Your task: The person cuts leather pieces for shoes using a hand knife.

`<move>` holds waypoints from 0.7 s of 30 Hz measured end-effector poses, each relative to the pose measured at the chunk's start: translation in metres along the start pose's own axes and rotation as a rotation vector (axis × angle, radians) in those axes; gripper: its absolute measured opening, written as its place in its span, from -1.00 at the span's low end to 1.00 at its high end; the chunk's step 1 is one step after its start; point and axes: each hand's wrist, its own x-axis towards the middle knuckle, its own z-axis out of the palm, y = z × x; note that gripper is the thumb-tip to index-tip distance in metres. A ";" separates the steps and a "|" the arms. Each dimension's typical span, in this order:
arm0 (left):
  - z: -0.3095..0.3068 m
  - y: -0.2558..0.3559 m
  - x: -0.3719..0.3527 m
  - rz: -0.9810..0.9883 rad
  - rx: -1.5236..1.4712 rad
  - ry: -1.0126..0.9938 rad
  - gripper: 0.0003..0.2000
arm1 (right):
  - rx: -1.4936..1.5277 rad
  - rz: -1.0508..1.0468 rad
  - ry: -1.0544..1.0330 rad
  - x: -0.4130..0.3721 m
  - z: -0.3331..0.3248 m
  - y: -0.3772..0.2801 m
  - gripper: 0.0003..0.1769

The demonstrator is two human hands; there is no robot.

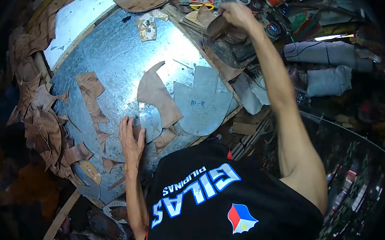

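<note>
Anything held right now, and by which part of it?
Right hand: cannot tell; it is at the brown pieces, grip unclear. Left hand: open, at the edge of the grey piece, no hold visible.

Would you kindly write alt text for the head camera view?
A person's left hand rests on a metal-topped worktable bearing brown cut pieces and grey flat shapes, while the right hand is at more brown material near yellow and orange scissor handles.

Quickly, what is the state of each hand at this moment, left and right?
Left hand: open, resting low, thumb by the grey piece.
Right hand: over the brown pieces; whether it holds one cannot be told.
</note>
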 end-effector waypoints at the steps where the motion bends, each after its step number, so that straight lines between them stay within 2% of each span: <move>1: 0.000 0.001 0.000 0.003 0.012 -0.014 -0.45 | 0.005 0.009 -0.005 0.018 0.005 0.010 -0.72; 3: 0.002 0.001 -0.001 0.016 0.026 -0.014 -0.45 | -0.302 -0.118 -0.200 0.054 0.020 0.017 -0.71; 7: 0.005 0.002 -0.003 0.009 0.032 0.000 -0.46 | -0.377 -0.214 -0.333 0.093 0.063 0.013 -0.69; 9: 0.002 0.004 -0.005 -0.017 0.078 -0.006 -0.48 | 0.036 -0.360 0.370 0.106 0.098 0.030 -0.67; 10: 0.001 0.006 -0.007 -0.045 0.122 -0.006 -0.50 | 0.039 -0.372 0.368 0.101 0.085 0.019 -0.67; 12: -0.001 0.001 -0.015 -0.078 0.140 0.016 -0.51 | 0.338 -0.071 0.635 0.060 0.039 -0.028 -0.68; 14: -0.004 -0.009 -0.023 -0.116 0.165 0.029 -0.52 | 0.303 0.175 0.400 0.022 0.041 -0.034 -0.68; 16: -0.002 -0.019 -0.033 -0.138 0.201 0.094 -0.60 | 0.329 0.240 0.252 -0.027 0.043 -0.061 -0.69; 18: -0.007 -0.019 -0.034 -0.129 0.163 0.129 -0.64 | 0.486 0.199 0.023 -0.076 0.045 -0.101 -0.67; 21: -0.011 -0.012 -0.027 -0.098 0.180 0.167 -0.62 | 0.546 0.103 -0.108 -0.145 0.063 -0.168 -0.65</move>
